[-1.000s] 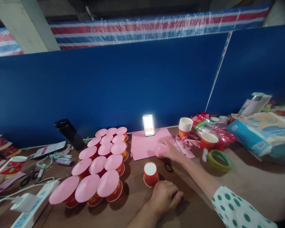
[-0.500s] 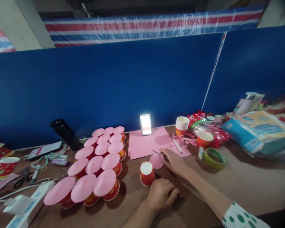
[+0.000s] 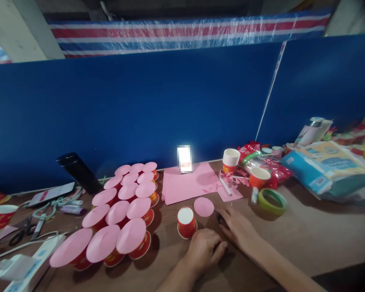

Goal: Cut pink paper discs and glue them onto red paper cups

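One pink paper disc [image 3: 204,207] lies beside an upturned red paper cup [image 3: 186,229], which the left hand [image 3: 204,248], fingers curled, could nudge over; whether the right hand [image 3: 239,229] pinches the scissors handle [image 3: 219,219] is unclear.

Bare left hand [image 3: 205,247], bare left forearm [image 3: 181,275]; bare right hand [image 3: 239,229], slender bare right forearm [image 3: 276,261].

Black tumbler [image 3: 79,172] set near blue partition [image 3: 158,105], white charger [image 3: 17,267] seated on power strip [image 3: 45,251], green tape roll [image 3: 270,209] laid flat on counter [image 3: 322,227], striped sheeting [image 3: 185,34] seen above partition
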The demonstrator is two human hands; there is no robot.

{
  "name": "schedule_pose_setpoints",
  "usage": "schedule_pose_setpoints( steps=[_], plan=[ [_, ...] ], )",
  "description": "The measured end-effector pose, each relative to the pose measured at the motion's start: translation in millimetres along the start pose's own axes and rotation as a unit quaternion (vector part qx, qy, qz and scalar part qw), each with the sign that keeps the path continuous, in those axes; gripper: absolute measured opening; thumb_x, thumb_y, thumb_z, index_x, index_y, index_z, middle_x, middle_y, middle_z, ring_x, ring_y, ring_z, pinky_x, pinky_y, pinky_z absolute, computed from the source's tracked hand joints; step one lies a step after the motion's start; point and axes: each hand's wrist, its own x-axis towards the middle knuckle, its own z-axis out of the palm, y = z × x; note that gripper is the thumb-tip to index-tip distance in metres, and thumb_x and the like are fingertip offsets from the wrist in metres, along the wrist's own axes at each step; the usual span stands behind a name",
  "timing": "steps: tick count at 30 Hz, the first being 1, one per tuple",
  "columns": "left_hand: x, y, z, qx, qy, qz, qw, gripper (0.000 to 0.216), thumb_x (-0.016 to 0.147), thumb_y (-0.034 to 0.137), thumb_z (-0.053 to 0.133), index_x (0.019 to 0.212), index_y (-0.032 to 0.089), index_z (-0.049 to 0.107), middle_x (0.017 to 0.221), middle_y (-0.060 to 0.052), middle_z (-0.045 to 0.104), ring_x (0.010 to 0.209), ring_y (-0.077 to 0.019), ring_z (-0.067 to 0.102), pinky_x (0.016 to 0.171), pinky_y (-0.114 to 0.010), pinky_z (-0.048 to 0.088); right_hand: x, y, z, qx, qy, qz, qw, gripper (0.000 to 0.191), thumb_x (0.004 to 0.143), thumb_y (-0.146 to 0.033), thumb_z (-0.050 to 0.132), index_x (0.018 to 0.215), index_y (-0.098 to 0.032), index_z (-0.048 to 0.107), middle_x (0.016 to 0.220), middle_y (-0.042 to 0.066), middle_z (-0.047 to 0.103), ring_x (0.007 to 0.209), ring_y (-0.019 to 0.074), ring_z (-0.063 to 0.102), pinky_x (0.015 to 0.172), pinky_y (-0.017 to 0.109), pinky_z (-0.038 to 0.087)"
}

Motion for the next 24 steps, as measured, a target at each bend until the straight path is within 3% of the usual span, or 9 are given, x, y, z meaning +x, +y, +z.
schedule_pose_setpoints(
  steps=[8,13,17,21,24],
  plan=[
    [0.0,-0.4,1.3,-0.010,0.000,0.006,1.000,0.029,0.087,0.026,0.047,0.061,0.017,0.057,0.058,-0.001,0.059,0.055,-0.0110,0.051,0.050,-0.026,0.028,-26.8,22.4,-14.5,-0.008,0.005,0.037,0.999,0.032,0.081,-0.024,0.055,0.113,-0.024,0.059,0.101,0.009,0.059,0.087,0.0234,0.061,0.074,0.032,0.047],
    [-0.3,-0.6,1.8,-0.018,0.003,0.007,1.000,0.030,0.088,0.027,0.045,0.063,0.018,0.059,0.059,-0.002,0.059,0.056,-0.0116,0.052,0.052,-0.025,0.031,-18.1,18.9,-14.9,0.006,-0.012,0.025,1.000,0.029,0.080,-0.021,0.056,0.109,-0.022,0.059,0.104,0.009,0.059,0.086,0.0224,0.061,0.074,0.032,0.047],
    [-0.5,-0.2,1.5,-0.018,0.005,-0.005,1.000,0.028,0.087,0.026,0.047,0.063,0.017,0.059,0.060,-0.002,0.060,0.057,-0.0119,0.052,0.053,-0.025,0.030,-10.9,15.9,-14.7,0.022,-0.045,-0.015,0.999,0.037,0.079,-0.023,0.060,0.116,-0.023,0.057,0.111,0.009,0.058,0.089,0.0229,0.061,0.076,0.031,0.046],
    [-0.6,0.2,1.4,-0.017,-0.005,-0.015,1.000,0.026,0.085,0.024,0.048,0.062,0.017,0.057,0.061,-0.002,0.061,0.058,-0.0113,0.052,0.054,-0.025,0.028,-3.1,20.6,-27.9,0.035,-0.060,-0.026,0.997,0.033,0.080,-0.031,0.061,0.112,-0.024,0.059,0.106,0.007,0.063,0.091,0.0236,0.061,0.078,0.031,0.044],
    [-0.5,0.8,1.0,-0.023,-0.008,-0.015,1.000,0.027,0.086,0.024,0.047,0.061,0.017,0.055,0.060,-0.001,0.059,0.057,-0.0105,0.050,0.053,-0.025,0.026,5.7,32.8,-41.8,0.009,-0.037,0.005,0.999,0.025,0.085,-0.031,0.053,0.107,-0.022,0.060,0.100,0.007,0.065,0.090,0.0230,0.062,0.076,0.030,0.043]
  ],
)
